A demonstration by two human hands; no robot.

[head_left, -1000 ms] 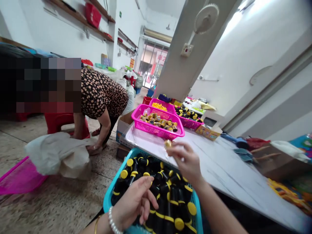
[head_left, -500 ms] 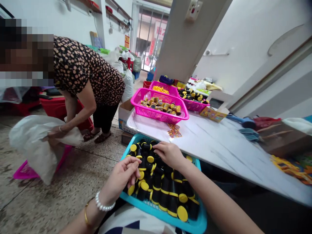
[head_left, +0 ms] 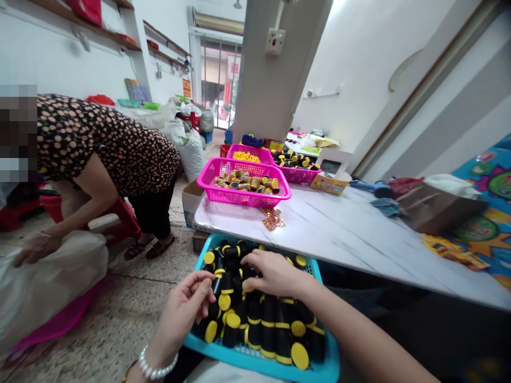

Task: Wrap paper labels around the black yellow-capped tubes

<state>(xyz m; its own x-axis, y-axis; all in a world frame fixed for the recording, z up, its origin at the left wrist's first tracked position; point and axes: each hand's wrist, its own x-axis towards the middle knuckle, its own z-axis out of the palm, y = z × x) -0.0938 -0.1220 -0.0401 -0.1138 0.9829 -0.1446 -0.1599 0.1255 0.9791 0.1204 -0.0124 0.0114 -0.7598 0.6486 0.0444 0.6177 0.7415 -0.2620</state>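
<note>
A turquoise plastic basket (head_left: 255, 363) sits in front of me, filled with small black canisters (head_left: 267, 332) that have yellow caps. My right hand (head_left: 275, 274) reaches into it from the right. Its fingers and thumb are bent around one black canister (head_left: 248, 273) lying among the others. Over the basket's left side is my left hand (head_left: 186, 306), its fingers curled and the thumb pressed towards the fingertips. Whatever lies between those fingertips, if anything, is hidden. A pearl bracelet (head_left: 154, 367) circles the left wrist.
Beyond the basket stands a white marbled table (head_left: 311, 229). On it are a pink basket (head_left: 243, 198) of gold-labelled canisters, small printed packets (head_left: 273, 219) and a cardboard box (head_left: 329, 183). At left, another person (head_left: 107, 143) bends over a white sack (head_left: 56, 287).
My right hand has come lower and nearer within the basket. My left hand has shifted slightly left and down. The view has turned right, and the other person has bent lower with the sack.
</note>
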